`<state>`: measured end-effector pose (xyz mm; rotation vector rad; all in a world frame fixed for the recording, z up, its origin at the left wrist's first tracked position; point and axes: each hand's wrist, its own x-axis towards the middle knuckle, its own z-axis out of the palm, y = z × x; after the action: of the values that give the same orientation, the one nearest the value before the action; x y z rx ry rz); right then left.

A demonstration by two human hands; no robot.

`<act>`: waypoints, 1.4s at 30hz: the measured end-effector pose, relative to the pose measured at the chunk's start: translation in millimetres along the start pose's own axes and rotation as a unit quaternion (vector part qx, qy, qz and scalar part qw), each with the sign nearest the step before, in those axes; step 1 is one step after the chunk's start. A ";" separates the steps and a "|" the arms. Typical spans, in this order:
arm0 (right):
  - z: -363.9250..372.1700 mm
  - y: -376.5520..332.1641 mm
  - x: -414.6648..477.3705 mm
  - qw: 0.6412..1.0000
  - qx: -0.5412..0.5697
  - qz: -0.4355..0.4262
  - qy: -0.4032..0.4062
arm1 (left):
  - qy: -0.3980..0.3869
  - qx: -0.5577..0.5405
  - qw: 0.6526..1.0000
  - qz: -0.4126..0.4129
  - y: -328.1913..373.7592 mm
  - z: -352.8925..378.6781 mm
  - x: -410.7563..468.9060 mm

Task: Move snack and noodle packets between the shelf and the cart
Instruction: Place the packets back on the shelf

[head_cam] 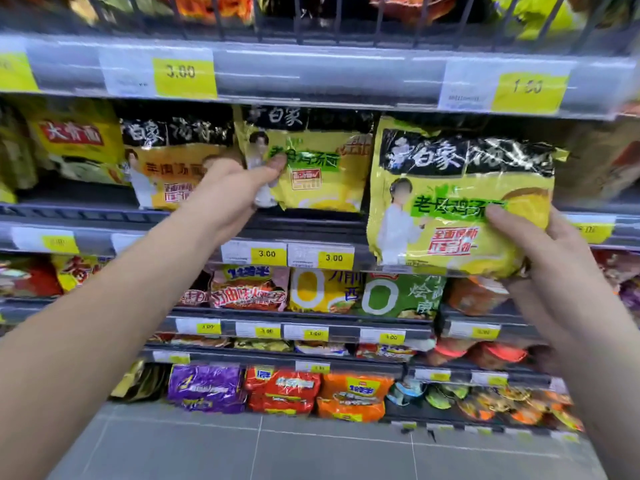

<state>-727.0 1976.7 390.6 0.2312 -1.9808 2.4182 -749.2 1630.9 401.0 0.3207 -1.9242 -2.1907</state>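
A yellow noodle multipack with a black top band and green label (450, 188) is held up in front of the shelf by my right hand (540, 251), thumb on its front and fingers behind its lower right corner. A matching yellow-green pack (318, 168) stands on the second shelf (86, 213). My left hand (235, 192) grips its left edge, thumb pressed on the front. No cart is in view.
An orange-yellow noodle pack (166, 161) stands left of my left hand. Yellow price tags (266, 253) line the shelf rails. Lower shelves hold red, purple and orange packets (280, 389). Grey tiled floor (311, 452) lies below.
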 end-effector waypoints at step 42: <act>104.2 15.9 78.8 0.998 0.014 -0.028 -0.056 | 0.025 0.328 0.924 0.197 -15.3 -4.5 -29.4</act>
<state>-795.2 1864.9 404.3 0.4247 -1.9561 2.4502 -719.9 1637.4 386.1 0.0675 -2.3878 -1.2389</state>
